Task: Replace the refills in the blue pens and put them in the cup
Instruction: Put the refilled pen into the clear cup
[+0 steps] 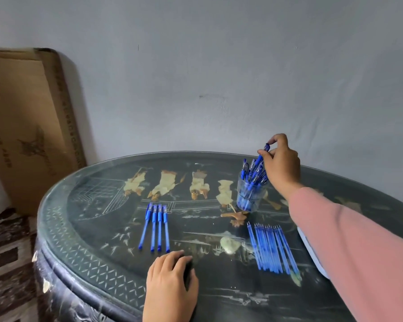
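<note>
- Domestic room, by the look of it.
- Round dark lacquered table (84, 240), pale inlaid figures under a glass top: ornamental household furniture.
- Plain grey painted wall (219, 66); flat brown cardboard box (26, 126) leaning against it.
- Brown-and-cream patterned textile (7, 263) low beside the table.

Surface (98, 228): black lacquer under glass; cream and tan inlaid figures; pale lattice border.
Row of pens (155, 226): blue barrels, darker blue caps.
Held pen (266, 148): blue.
Refills (272, 248): translucent blue.
Cup (247, 201): clear.
Sleeve (358, 240): dusty pink.
Box (28, 126): brown cardboard, dark print.
Wall (219, 66): pale grey.
Rug (7, 263): brown and cream squares.
</note>
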Demonstrator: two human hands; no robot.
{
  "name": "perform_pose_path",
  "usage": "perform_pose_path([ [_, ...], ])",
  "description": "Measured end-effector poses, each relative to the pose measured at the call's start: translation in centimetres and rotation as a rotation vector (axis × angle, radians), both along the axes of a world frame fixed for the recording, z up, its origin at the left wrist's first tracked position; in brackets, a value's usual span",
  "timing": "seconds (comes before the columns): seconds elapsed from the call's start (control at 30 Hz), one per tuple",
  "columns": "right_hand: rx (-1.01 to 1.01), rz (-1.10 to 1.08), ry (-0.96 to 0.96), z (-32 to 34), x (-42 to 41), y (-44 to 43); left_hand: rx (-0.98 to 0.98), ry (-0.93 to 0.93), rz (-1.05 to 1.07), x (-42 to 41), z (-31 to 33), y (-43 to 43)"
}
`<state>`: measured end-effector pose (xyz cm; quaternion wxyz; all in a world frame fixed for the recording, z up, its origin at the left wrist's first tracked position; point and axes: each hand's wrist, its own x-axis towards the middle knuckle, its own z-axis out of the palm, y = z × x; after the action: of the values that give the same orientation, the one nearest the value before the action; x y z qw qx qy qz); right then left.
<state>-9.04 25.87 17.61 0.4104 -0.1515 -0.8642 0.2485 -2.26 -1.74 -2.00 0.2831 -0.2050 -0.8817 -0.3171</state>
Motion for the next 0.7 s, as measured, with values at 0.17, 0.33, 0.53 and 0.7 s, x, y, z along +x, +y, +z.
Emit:
perform_pose_path([
  [0.17,0.191,0.009,-0.16,-1.9,-0.9,0.5,0.016,-0.006,0.041,0.3,0.1,0.2],
  [0.33,0.376,-0.04,-0.345,-2.3,-0.9,0.6,0.002,-0.029,0.036,0.6,0.2,0.1],
  [0.53,0.373,-0.028,-0.31,-1.8,0.4,-0.7,-0.026,-0.105,0.024,0.9,0.5,0.0],
  [0.7,0.34,0.091,-0.2,-3.6,2.7,-5.0,0.085,-0.128,-0.034,1.2,1.7,-0.5],
])
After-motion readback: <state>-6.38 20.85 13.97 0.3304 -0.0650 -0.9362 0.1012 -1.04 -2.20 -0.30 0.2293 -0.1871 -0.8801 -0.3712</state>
